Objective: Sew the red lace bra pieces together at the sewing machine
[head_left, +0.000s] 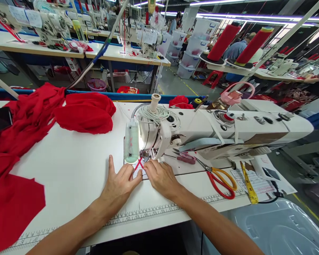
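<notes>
My left hand [120,184] lies flat on the white table, fingers stretched toward the needle area of the white sewing machine [202,131]. My right hand [159,175] rests beside it, fingertips pressed down just in front of the presser foot. Between the two hands lie thin red strips [138,164], crossed in an X under the foot. Both hands touch or sit right at these strips; the fingers partly hide them.
Red-and-yellow-handled scissors [220,179] and a yellow tape measure [248,184] lie right of my right hand. Red fabric pieces [85,113] pile at the left and back of the table [69,170]. A dark phone [0,119] sits far left. Other workstations stand behind.
</notes>
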The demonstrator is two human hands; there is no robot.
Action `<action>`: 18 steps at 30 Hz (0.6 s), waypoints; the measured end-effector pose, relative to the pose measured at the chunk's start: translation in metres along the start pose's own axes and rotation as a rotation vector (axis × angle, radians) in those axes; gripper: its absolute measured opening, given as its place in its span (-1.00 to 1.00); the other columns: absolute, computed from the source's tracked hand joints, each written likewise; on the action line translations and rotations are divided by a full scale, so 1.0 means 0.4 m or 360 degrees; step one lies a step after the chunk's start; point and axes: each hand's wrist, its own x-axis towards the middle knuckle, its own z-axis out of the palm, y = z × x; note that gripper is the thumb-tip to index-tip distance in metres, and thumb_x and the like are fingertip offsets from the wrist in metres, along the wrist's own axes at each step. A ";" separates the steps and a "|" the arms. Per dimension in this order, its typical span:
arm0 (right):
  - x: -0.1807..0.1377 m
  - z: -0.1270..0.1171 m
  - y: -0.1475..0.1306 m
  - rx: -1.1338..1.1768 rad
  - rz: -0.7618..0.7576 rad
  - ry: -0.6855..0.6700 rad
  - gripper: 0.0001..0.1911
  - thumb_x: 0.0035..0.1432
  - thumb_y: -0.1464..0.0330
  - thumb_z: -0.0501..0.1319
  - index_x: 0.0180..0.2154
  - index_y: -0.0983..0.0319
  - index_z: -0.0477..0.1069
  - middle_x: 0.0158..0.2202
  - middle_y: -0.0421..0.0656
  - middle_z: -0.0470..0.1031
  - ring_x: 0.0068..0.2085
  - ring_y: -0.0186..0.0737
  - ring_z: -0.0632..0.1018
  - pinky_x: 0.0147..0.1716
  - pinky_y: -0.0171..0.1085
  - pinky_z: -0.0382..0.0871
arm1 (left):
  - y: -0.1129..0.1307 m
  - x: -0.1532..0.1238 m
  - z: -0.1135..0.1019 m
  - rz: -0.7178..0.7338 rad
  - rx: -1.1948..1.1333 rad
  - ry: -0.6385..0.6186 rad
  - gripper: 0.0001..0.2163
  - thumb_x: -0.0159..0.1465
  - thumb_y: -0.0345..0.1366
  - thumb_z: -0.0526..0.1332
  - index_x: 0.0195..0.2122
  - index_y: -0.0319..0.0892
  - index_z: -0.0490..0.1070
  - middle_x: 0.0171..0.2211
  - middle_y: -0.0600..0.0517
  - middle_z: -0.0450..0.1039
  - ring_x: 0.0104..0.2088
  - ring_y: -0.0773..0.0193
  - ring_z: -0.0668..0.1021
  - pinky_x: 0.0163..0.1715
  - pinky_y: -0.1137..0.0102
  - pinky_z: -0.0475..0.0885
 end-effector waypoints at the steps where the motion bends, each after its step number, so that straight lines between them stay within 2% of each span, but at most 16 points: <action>1: -0.001 -0.003 0.004 0.0022 0.0005 0.0007 -0.79 0.42 0.46 0.06 -0.24 0.25 0.44 -0.38 -0.12 0.47 -0.34 -0.18 0.46 -0.37 -0.23 0.23 | 0.000 0.000 0.000 0.0003 0.0001 0.0003 -0.65 0.30 -0.68 -0.01 -0.06 -0.22 0.43 -0.31 -0.08 0.47 -0.24 0.16 0.57 0.00 -0.47 0.27; 7: -0.002 -0.016 0.026 0.0166 -0.0010 0.0037 -0.81 0.43 0.34 0.11 -0.14 0.21 0.49 -0.34 -0.13 0.53 -0.27 -0.20 0.51 -0.31 -0.28 0.34 | 0.000 0.002 -0.004 0.0015 0.0042 -0.0020 -0.63 0.29 -0.67 -0.01 -0.03 -0.19 0.41 -0.30 -0.07 0.47 -0.23 0.18 0.56 0.02 -0.42 0.30; 11: 0.003 -0.001 0.027 0.0144 0.0032 0.0097 -0.77 0.40 0.42 0.10 -0.28 0.21 0.50 -0.43 -0.15 0.50 -0.31 -0.20 0.49 -0.33 -0.27 0.29 | -0.001 0.001 -0.004 0.0014 0.0047 -0.0028 -0.63 0.28 -0.68 -0.02 -0.05 -0.20 0.41 -0.30 -0.07 0.46 -0.23 0.17 0.55 0.03 -0.44 0.27; 14: 0.003 -0.001 0.028 0.0133 0.0068 0.0172 -0.77 0.38 0.46 0.09 -0.25 0.24 0.52 -0.40 -0.13 0.51 -0.32 -0.20 0.48 -0.33 -0.26 0.29 | 0.000 -0.001 -0.003 0.0010 0.0039 -0.0038 -0.62 0.27 -0.68 -0.02 -0.05 -0.20 0.42 -0.30 -0.06 0.45 -0.22 0.17 0.55 0.04 -0.46 0.25; 18: -0.002 -0.021 0.028 0.0232 -0.0179 0.0099 -0.75 0.32 0.50 0.12 -0.11 0.17 0.53 -0.36 -0.19 0.52 -0.32 -0.25 0.48 -0.34 -0.27 0.29 | -0.001 -0.002 0.001 0.0002 0.0037 -0.0006 -0.62 0.28 -0.67 -0.02 -0.04 -0.19 0.42 -0.32 -0.04 0.44 -0.24 0.19 0.55 0.06 -0.46 0.23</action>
